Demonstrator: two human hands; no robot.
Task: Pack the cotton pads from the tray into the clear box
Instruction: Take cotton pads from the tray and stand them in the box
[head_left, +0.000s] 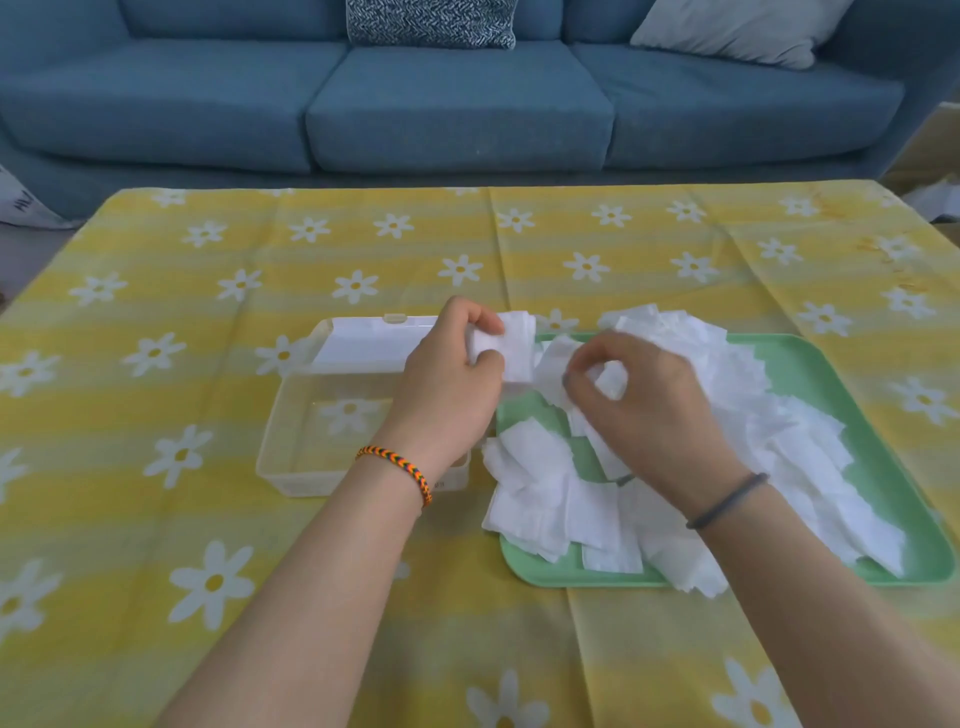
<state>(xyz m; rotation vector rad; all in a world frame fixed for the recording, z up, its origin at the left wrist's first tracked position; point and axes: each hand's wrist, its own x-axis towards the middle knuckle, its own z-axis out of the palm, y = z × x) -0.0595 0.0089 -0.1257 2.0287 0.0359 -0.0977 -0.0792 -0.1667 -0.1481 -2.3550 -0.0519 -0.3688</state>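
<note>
Both bare forearms reach forward. Left hand (451, 364), braided orange-and-black bracelet (397, 470) at the wrist, curls with thumb and fingers pinching. Right hand (641, 410), dark band (727, 501) on the wrist, fingertips pinched together, palm down.

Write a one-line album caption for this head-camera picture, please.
Left hand holds a small stack of cotton pads beside the open clear box; right hand picks from the green tray.

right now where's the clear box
In the head view the clear box sits on the yellow daisy tablecloth left of centre, right beside the green tray, its lid open at the far side and the left hand above its right end.
</note>
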